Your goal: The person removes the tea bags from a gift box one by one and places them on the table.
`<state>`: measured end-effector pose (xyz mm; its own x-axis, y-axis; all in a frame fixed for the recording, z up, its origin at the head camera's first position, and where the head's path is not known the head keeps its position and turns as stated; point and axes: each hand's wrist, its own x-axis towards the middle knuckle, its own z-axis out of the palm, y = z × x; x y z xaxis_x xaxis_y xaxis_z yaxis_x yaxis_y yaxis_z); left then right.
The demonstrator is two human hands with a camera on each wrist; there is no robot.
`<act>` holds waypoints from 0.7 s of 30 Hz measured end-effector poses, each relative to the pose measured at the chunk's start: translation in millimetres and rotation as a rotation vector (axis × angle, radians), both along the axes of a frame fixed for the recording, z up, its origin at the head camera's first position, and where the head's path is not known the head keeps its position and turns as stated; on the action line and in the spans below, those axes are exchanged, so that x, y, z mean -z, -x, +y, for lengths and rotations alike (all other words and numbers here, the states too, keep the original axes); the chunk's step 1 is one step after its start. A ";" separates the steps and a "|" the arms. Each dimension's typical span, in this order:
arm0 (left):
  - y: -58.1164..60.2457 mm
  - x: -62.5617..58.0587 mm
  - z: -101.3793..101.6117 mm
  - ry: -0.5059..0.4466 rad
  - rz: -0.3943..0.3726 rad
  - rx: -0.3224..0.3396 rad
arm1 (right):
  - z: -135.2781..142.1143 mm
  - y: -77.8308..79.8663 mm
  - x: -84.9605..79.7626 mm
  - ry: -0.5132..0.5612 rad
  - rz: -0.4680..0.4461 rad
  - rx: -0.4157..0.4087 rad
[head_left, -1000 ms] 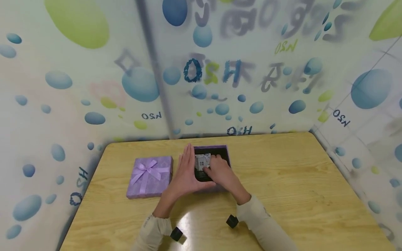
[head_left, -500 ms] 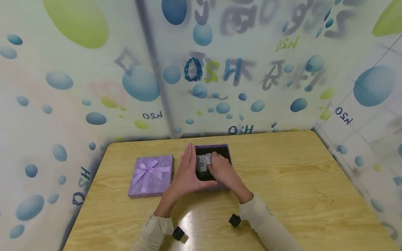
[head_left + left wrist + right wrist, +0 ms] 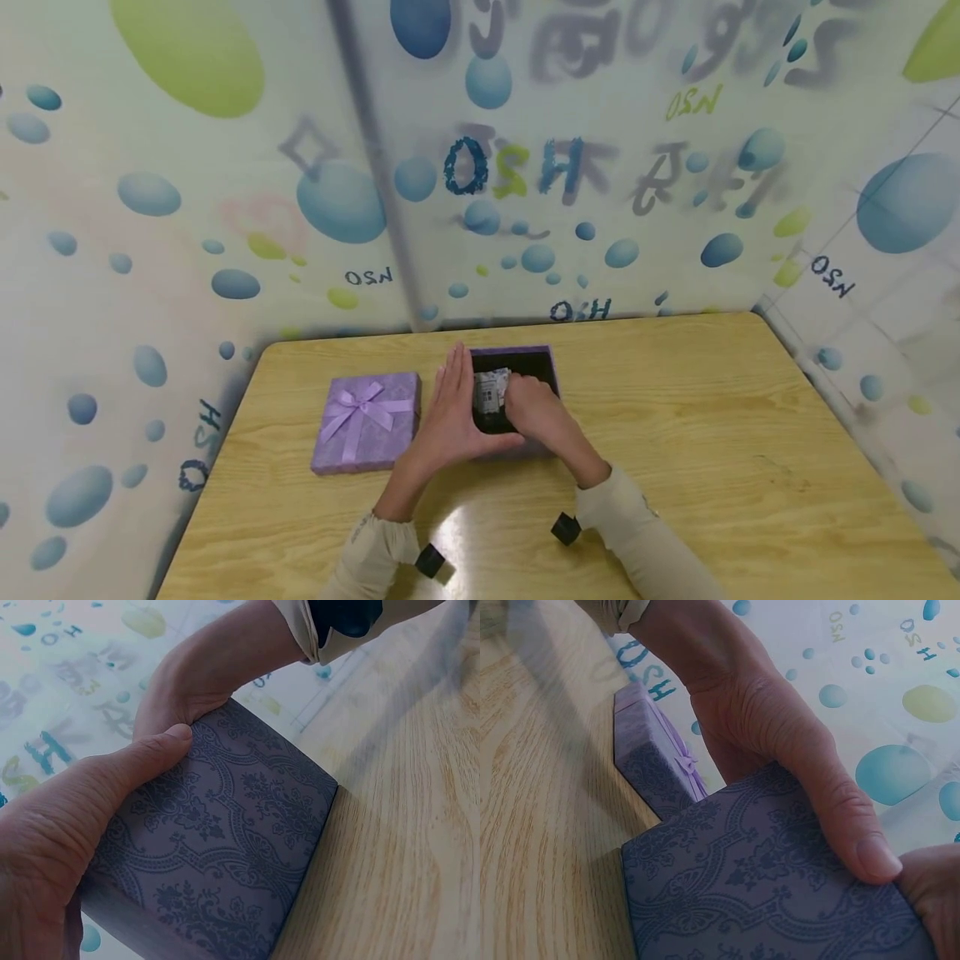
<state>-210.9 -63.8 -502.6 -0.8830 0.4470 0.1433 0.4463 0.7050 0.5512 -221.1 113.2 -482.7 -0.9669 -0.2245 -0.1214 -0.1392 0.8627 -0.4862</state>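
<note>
A purple patterned gift box (image 3: 225, 817) stands uncovered on the table, its inside black. My left hand (image 3: 453, 417) braces it, straight fingers along the left side and the thumb stretched along the near rim. Inside lies a small silver-white packet (image 3: 490, 392) with dark print. My right hand (image 3: 542, 410) reaches into the box at the packet's right edge, its fingers bent downward. The fingertips are hidden, so I cannot tell whether they pinch the packet. In the right wrist view, the left thumb (image 3: 855, 832) lies over the box's near rim.
To the left of the box rests a purple square lid (image 3: 367, 421) with a ribbon bow. The wooden table (image 3: 675, 467) meets a white wall (image 3: 630, 150) printed with blue and green drops behind the box. A black cube-shaped device (image 3: 566, 528) sits by the right sleeve.
My right hand's fingers have shifted from over the packet to its right edge and bent down further into the box. The left hand keeps its hold on the box.
</note>
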 end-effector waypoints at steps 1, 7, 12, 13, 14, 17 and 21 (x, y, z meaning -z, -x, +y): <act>0.1 -0.6 0.0 0.001 -0.004 -0.002 | 0.0 0.0 -0.9 0.001 0.001 -0.002; 2.1 -2.2 -1.4 0.014 -0.002 -0.005 | -1.2 0.5 -4.2 0.002 -0.010 0.003; 2.2 -3.3 -2.2 0.023 -0.013 -0.007 | -2.4 0.6 -5.3 -0.002 0.009 0.002; 2.1 -3.4 -2.2 0.024 -0.014 -0.006 | -2.5 0.4 -5.8 0.001 0.010 0.003; 1.8 -3.6 -1.9 0.026 -0.017 -0.007 | -2.5 0.1 -6.2 0.004 0.007 0.006; 0.9 -3.1 -1.2 0.026 -0.012 -0.006 | -2.1 0.0 -4.9 0.018 -0.003 0.014; -0.4 -1.1 -1.1 0.034 -0.014 -0.006 | -1.4 -0.7 -1.5 0.040 0.007 0.002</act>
